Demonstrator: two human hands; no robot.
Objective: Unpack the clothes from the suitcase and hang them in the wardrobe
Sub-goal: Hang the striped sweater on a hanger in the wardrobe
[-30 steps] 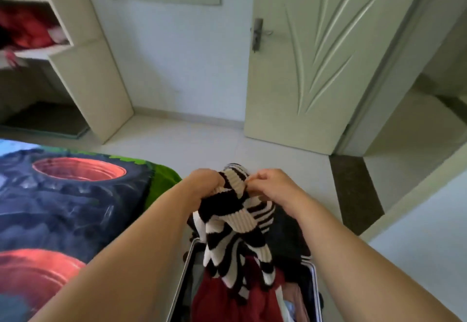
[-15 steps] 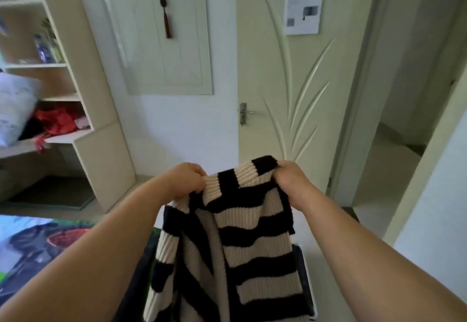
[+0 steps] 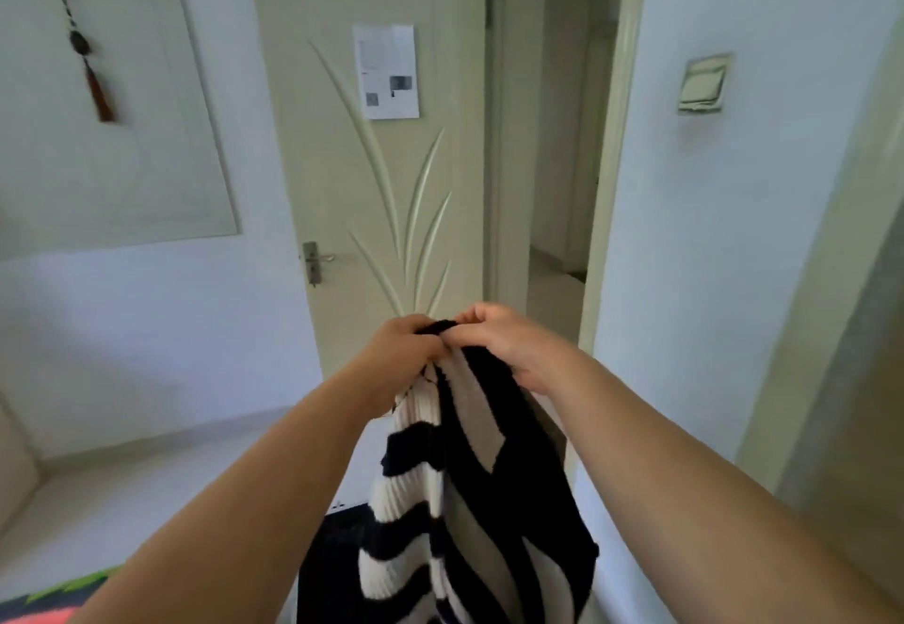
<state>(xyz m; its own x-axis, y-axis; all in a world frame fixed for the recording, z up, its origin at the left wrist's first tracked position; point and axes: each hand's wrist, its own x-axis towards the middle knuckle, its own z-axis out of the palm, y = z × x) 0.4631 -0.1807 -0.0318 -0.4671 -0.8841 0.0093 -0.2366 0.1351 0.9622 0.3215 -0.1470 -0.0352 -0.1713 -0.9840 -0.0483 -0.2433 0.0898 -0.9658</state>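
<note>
Pale door point(image 3: 372, 183) behind a striped sweater point(image 3: 469, 501).
Its top is gripped by left hand point(image 3: 401, 354) and right hand point(image 3: 508, 344) together; its length hangs below.

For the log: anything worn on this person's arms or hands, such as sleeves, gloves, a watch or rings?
Nothing visible. The left hand and right hand are ungloved, with no sleeve, watch or bracelet anywhere up to the frame edge. No ring shows on the visible fingers.
</note>
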